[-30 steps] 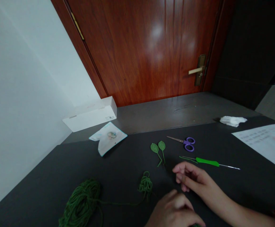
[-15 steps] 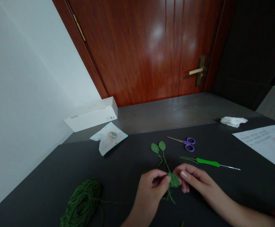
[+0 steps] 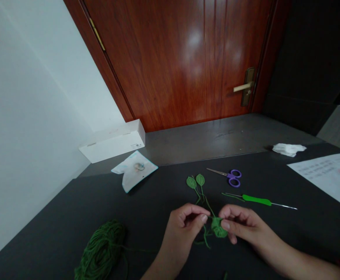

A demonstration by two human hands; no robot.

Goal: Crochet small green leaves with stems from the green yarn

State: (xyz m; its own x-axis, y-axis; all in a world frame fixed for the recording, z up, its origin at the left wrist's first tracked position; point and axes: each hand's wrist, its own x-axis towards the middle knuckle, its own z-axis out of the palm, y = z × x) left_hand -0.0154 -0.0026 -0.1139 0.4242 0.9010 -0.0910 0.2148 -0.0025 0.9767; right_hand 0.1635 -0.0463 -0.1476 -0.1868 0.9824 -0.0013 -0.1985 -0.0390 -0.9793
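A green crocheted leaf (image 3: 218, 228) is pinched between the thumb and fingers of my right hand (image 3: 241, 223). Just left of it, my left hand (image 3: 187, 225) is closed in a pinch at a strand of green yarn (image 3: 206, 237) beside the leaf; loose tails hang below. Beyond my hands, two small crocheted leaves (image 3: 199, 180) lie on the dark table, their thin stems running toward my fingers. Whether those stems join the held leaf is hard to see.
Purple-handled scissors (image 3: 234, 178) and a green-handled crochet hook (image 3: 256, 200) lie beyond my right hand. A green yarn skein (image 3: 101, 249) sits at lower left. Farther back are a plastic pouch (image 3: 136, 169), a white box (image 3: 117, 144), a crumpled tissue (image 3: 289, 149) and a printed sheet (image 3: 330, 175).
My right hand has taken hold of the leaf, which has shifted slightly right and toward me. My left fingers have moved off the leaf, a little left, onto the yarn.
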